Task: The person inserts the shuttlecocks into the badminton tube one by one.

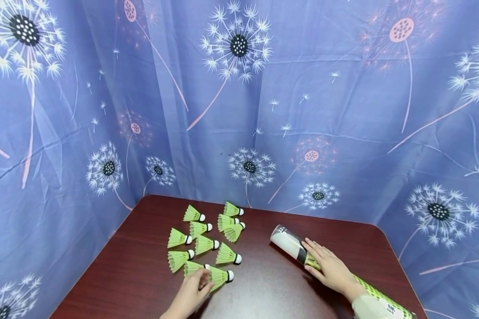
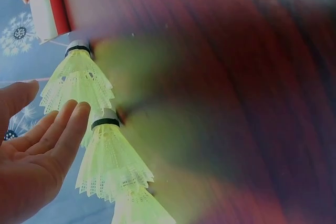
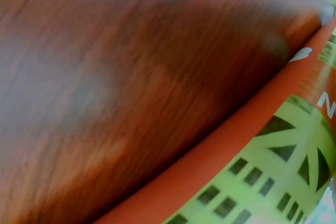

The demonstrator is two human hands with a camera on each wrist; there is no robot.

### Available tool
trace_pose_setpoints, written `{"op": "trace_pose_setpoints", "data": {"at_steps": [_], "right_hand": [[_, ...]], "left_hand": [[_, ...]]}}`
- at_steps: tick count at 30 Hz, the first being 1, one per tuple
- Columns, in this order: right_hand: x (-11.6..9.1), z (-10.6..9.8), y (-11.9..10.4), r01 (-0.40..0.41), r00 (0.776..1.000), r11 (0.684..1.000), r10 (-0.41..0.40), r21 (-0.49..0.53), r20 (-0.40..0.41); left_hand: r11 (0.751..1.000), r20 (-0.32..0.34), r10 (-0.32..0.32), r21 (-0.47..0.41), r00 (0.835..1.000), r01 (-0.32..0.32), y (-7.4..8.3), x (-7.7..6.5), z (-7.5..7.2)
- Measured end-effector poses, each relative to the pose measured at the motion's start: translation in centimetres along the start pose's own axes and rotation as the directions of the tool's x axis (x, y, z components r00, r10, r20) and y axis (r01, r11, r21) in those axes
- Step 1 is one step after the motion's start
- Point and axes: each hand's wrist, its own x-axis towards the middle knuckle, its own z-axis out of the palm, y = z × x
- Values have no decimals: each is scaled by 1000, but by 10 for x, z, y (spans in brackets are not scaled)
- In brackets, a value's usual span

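Several yellow-green shuttlecocks with white heads and black bands lie on the left half of the table. My left hand (image 1: 191, 290) is at the front two, its thumb and fingertips beside the feathers of the nearest shuttlecock (image 1: 219, 278) and partly covering its neighbour (image 1: 192, 267). In the left wrist view the thumb and fingers stand apart, the fingertips overlapping the skirt of a shuttlecock (image 2: 76, 80). On the right, my right hand (image 1: 331, 268) rests with extended fingers across a long shuttlecock tube (image 1: 289, 243), which lies slantwise; the forearm hides part of it.
Behind the front ones, more shuttlecocks (image 1: 197, 228) lie in loose rows, a few overlapping at the back (image 1: 232, 223). The dark red-brown table (image 1: 259, 283) is bordered by a blue dandelion-print curtain (image 1: 287, 102) at the back and sides.
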Motion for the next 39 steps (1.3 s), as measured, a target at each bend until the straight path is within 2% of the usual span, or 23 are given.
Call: {"op": "trace_pose_setpoints", "data": {"at_steps": [6, 12, 21, 26, 39], "right_hand": [[-4, 1, 1, -11, 1000, 1000, 11, 13, 29], [-5, 2, 2, 27, 1000, 1000, -27, -3, 7], [-5, 0, -1, 23, 1000, 1000, -23, 3, 4], [-4, 0, 0, 19, 1000, 1000, -19, 21, 20], [-6, -1, -1, 43, 999, 999, -43, 18, -14]], "left_hand": [[998, 18, -20, -65, 1000, 21, -2, 0, 5], [998, 32, -49, -48, 998, 50, -2, 2, 7], [998, 30, -50, -31, 998, 51, -3, 3, 11], [995, 39, -82, -50, 996, 84, -3, 3, 11], [994, -2, -81, -70, 997, 81, 0, 2, 6]]}}
